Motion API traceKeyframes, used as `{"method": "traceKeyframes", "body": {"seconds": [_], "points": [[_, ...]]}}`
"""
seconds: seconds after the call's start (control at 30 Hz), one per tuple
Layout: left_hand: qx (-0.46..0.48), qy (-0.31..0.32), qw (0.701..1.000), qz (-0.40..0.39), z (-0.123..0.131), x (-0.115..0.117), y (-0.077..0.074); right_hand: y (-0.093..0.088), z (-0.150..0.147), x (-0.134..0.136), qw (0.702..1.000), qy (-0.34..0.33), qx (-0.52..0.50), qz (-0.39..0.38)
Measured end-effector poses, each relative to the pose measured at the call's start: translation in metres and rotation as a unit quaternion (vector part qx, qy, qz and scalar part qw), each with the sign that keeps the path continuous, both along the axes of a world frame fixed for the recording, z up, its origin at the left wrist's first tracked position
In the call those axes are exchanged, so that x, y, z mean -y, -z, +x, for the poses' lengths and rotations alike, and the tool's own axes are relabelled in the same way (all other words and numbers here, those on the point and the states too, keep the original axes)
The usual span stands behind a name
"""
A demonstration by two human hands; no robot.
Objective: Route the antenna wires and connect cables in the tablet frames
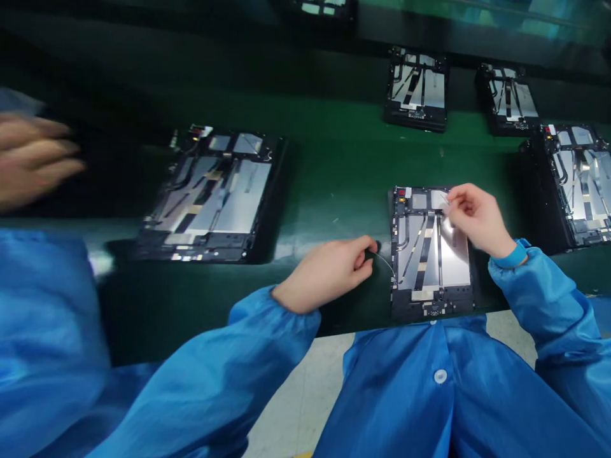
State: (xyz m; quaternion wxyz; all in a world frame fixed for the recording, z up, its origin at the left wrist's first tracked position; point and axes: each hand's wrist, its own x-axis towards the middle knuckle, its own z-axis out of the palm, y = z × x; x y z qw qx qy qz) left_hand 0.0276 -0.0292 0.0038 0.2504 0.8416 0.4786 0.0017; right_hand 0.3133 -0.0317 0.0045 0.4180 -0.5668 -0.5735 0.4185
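Note:
An opened tablet (pixel 454 254) lies in front of me, its silver inner plates, black flat cables and small circuit boards exposed. To its left, my left hand (pixel 334 267) pinches a thin pale wire (pixel 384 260) that curves over to the tablet's left edge. My right hand (pixel 473 215) is closed in a pinch at the tablet's upper right corner, above a light patch. What sits between those fingertips, if anything, is too small to make out. A blue band circles the right wrist.
More opened tablets lie on the green work surface (pixel 329 172): one to the left (pixel 248 191), one at the right edge (pixel 577 184) and several farther back (pixel 436 89). A co-worker's blurred hand (pixel 35 159) and blue sleeve (pixel 42 318) are at far left.

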Motion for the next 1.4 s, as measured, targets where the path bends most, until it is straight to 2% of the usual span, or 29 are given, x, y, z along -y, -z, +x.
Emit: {"method": "traceKeyframes", "body": {"seconds": [0.1, 0.17, 0.23, 0.3, 0.37, 0.43, 0.53, 0.63, 0.8, 1.07, 1.23, 1.4], "points": [[0.058, -0.026, 0.991, 0.115, 0.006, 0.017, -0.010, -0.011, -0.041, 0.006, 0.974, -0.203, 0.103, -0.001], [0.112, -0.032, 0.980, 0.163, 0.016, 0.023, -0.021, -0.014, -0.061, 0.007, 0.945, -0.288, 0.157, 0.014], [0.161, -0.041, 0.971, 0.170, 0.024, 0.026, -0.029, -0.013, -0.069, 0.004, 0.928, -0.320, 0.187, 0.026], [0.209, -0.095, 0.960, 0.161, 0.028, 0.027, -0.029, -0.012, -0.065, 0.001, 0.922, -0.335, 0.193, 0.028], [0.258, -0.172, 0.943, 0.123, 0.029, 0.029, -0.020, -0.012, -0.054, -0.003, 0.912, -0.359, 0.196, 0.024], [0.307, -0.209, 0.928, 0.022, 0.029, 0.031, -0.007, -0.012, -0.044, -0.007, 0.899, -0.381, 0.214, 0.027], [0.363, -0.186, 0.894, -0.184, 0.030, 0.037, 0.013, -0.012, -0.039, -0.011, 0.889, -0.387, 0.235, 0.061], [0.401, -0.196, 0.852, -0.274, 0.032, 0.041, 0.024, -0.008, -0.043, -0.014, 0.892, -0.377, 0.231, 0.098], [0.435, -0.229, 0.818, -0.299, 0.032, 0.043, 0.027, 0.000, -0.045, -0.018, 0.893, -0.368, 0.236, 0.112], [0.416, -0.296, 0.814, -0.278, 0.042, 0.031, 0.024, 0.009, -0.045, -0.027, 0.901, -0.354, 0.220, 0.119], [0.447, -0.278, 0.802, -0.282, 0.042, 0.019, 0.026, 0.007, -0.048, -0.027, 0.899, -0.354, 0.228, 0.120], [0.457, -0.266, 0.797, -0.292, 0.040, 0.016, 0.029, 0.009, -0.047, -0.028, 0.901, -0.350, 0.224, 0.122]]}}
